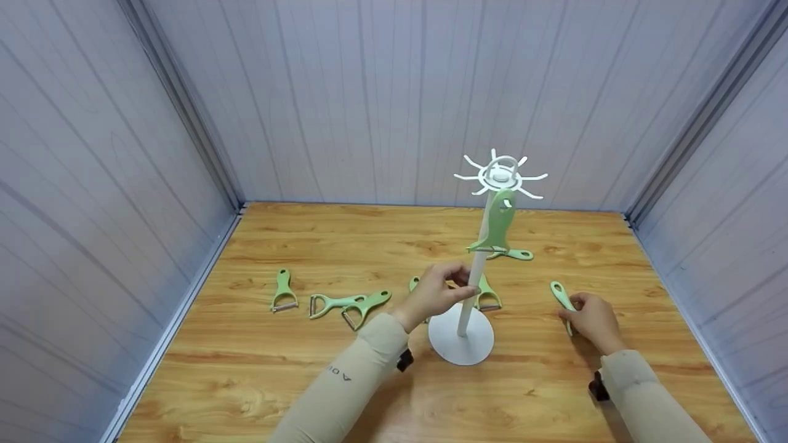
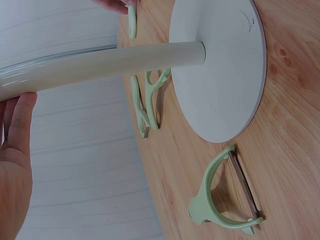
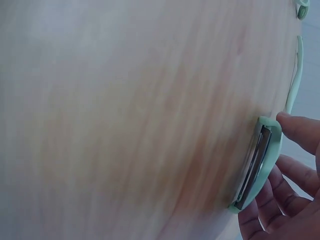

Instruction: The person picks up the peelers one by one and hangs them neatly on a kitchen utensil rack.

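A white stand (image 1: 466,323) with a round base and a ring of hooks on top is held at its pole by my left hand (image 1: 431,294), thumb and fingers around it. From a front hook hangs a green peeler (image 1: 503,221). At the right, my right hand (image 1: 594,321) pinches another green peeler (image 1: 560,293) between thumb and fingers, its handle pointing away. In the right wrist view this peeler's blade (image 3: 255,167) is close over the wooden table. Beside the base, a peeler (image 2: 200,207) lies partly hidden behind my left hand in the head view.
Left of the stand lie a single peeler (image 1: 283,284) and two overlapping ones, a paler peeler (image 1: 335,302) and a greener peeler (image 1: 373,301). Behind the pole are a peeler (image 1: 490,295) and a farther peeler (image 1: 521,254). Panel walls (image 1: 394,104) enclose the wooden table (image 1: 246,369).
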Action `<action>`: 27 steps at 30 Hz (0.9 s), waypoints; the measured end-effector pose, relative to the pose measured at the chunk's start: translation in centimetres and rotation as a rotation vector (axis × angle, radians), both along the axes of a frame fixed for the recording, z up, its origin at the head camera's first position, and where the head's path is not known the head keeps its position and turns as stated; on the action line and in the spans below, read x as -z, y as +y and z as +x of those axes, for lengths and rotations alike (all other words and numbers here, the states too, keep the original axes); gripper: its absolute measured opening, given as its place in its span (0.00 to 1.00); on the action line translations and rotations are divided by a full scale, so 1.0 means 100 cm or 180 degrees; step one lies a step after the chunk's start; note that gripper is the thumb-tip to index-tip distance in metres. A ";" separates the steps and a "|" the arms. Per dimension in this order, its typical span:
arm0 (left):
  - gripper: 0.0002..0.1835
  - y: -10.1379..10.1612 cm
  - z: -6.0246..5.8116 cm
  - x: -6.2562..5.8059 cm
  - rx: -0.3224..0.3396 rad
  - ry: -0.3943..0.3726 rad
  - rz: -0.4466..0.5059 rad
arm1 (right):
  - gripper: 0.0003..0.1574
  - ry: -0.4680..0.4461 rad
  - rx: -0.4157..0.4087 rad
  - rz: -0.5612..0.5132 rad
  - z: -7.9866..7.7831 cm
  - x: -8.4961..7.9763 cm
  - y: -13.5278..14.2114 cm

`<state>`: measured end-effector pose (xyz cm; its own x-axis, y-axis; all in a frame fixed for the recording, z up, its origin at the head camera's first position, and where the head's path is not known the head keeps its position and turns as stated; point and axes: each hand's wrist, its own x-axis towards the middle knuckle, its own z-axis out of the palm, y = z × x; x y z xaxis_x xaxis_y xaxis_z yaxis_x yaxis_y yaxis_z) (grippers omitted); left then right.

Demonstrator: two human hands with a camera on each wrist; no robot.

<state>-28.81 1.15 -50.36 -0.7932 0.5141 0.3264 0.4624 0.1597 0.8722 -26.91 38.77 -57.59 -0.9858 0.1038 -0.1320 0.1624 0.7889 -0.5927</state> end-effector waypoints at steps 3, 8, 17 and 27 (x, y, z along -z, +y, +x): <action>0.09 0.000 0.000 -0.001 0.0009 -0.0015 0.0012 | 0.29 -0.0011 0.0029 -0.0057 -0.001 0.000 0.001; 0.09 0.001 0.000 -0.001 0.0010 -0.0030 0.0013 | 0.27 -0.0079 0.0053 -0.0143 -0.003 -0.001 0.001; 0.08 0.000 0.001 -0.004 0.0005 -0.0043 0.0015 | 0.26 -0.0102 0.0077 -0.0309 -0.004 -0.002 0.000; 0.09 0.000 0.002 0.000 0.0004 -0.0097 0.0059 | 0.30 -0.0094 0.0164 -0.0358 0.001 -0.008 -0.004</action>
<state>-28.64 1.13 -50.37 -0.8022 0.5093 0.3115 0.4357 0.1427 0.8887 -26.78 38.40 -56.80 -0.9751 0.1370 -0.1745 0.2196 0.7078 -0.6714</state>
